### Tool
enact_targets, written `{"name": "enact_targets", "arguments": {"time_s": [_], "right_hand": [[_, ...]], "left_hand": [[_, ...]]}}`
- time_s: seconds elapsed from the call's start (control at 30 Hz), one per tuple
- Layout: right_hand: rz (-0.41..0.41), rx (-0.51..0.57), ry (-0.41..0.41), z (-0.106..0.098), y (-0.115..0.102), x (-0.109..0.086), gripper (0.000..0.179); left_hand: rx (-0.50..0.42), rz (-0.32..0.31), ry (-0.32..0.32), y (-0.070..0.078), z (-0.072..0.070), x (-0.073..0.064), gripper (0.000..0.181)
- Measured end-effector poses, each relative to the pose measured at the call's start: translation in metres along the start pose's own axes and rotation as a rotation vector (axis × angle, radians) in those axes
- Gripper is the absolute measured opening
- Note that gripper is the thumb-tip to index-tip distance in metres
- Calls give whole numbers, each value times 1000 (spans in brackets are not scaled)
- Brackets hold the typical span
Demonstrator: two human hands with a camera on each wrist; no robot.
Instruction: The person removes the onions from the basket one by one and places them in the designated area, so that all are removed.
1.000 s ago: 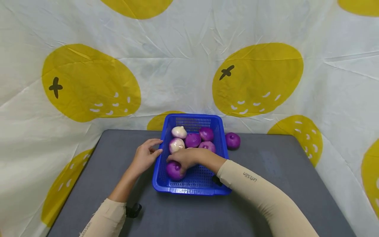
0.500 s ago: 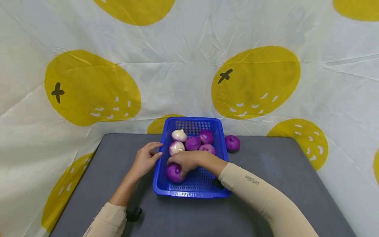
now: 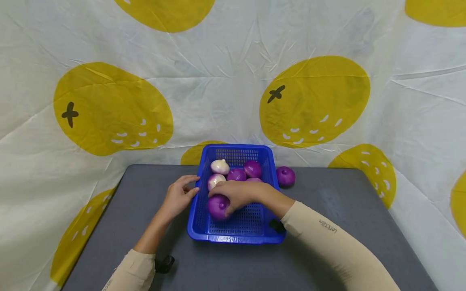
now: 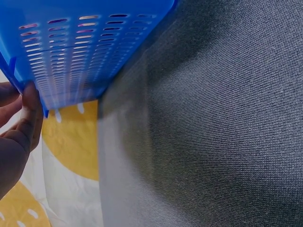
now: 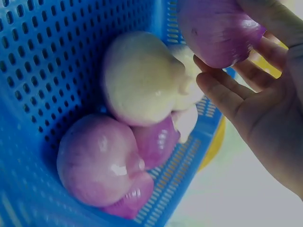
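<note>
A purple onion (image 3: 218, 207) is gripped in my right hand (image 3: 237, 193), at the front left inside the blue perforated basket (image 3: 236, 239). In the right wrist view the held onion (image 5: 220, 33) is higher than the ones around it, with fingers and thumb spread about it. Two pale onions, one whitish (image 3: 220, 166) and one purple-tinged (image 3: 215, 181), lie along the basket's left side. Beside them are purple onions (image 3: 252, 169), partly hidden by my right hand. My left hand (image 3: 178, 196) touches the basket's left rim with relaxed thumb and fingertips.
One more purple onion (image 3: 285, 176) sits outside, close to the basket's back right side. The grey table (image 3: 338, 226) carries everything. Behind it hangs a white cloth (image 3: 218, 105) printed with yellow fruit.
My right hand has risen slightly with the onion and shifted a little to the right, covering more of the purple onions behind. The left hand stays at the rim.
</note>
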State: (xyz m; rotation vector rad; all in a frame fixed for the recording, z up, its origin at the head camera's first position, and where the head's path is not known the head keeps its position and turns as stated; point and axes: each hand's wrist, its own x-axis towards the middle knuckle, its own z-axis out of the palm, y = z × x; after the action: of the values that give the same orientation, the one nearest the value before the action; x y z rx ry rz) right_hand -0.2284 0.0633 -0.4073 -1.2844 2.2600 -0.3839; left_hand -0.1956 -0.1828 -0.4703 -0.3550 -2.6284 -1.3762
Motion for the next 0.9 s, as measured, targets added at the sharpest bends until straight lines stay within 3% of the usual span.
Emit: {"name": "enact_targets", "arguments": {"time_s": [0.6,0.9], "right_hand": [[12,81,227,-16,12,-64,68],[95,145,406,-22,24,-107,69]], "left_hand": [[-2,-15,-9,0,-2,2,34],[-23,-24,-12,0,-2,2,35]]}}
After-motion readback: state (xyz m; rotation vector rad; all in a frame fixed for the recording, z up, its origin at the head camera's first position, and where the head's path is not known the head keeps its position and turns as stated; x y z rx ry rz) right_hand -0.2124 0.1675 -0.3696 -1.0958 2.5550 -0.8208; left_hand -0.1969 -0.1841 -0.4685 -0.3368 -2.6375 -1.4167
